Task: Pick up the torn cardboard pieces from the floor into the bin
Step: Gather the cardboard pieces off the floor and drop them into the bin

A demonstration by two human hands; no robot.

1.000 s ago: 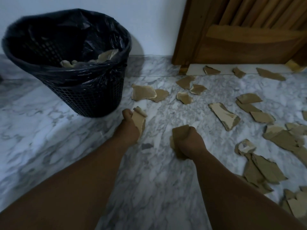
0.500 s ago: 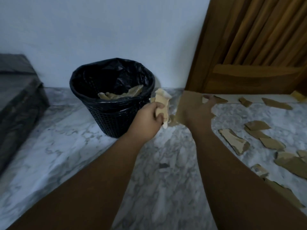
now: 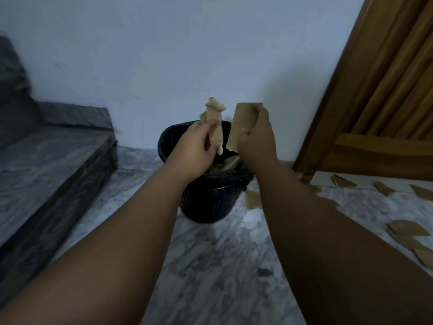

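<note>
I see a black mesh bin (image 3: 210, 202) with a dark liner, upright at the far edge of the marble floor (image 3: 222, 266), with tan cardboard scraps (image 3: 230, 164) lying inside. Above its mouth my left hand (image 3: 194, 146) grips a pale crumpled strip (image 3: 214, 118) upright, and my right hand (image 3: 256, 139) grips a flat brown piece (image 3: 241, 123) on edge. One loose scrap (image 3: 253, 199) lies just beside the bin's right side, and more brown pieces (image 3: 407, 231) are scattered along the floor's right edge.
</note>
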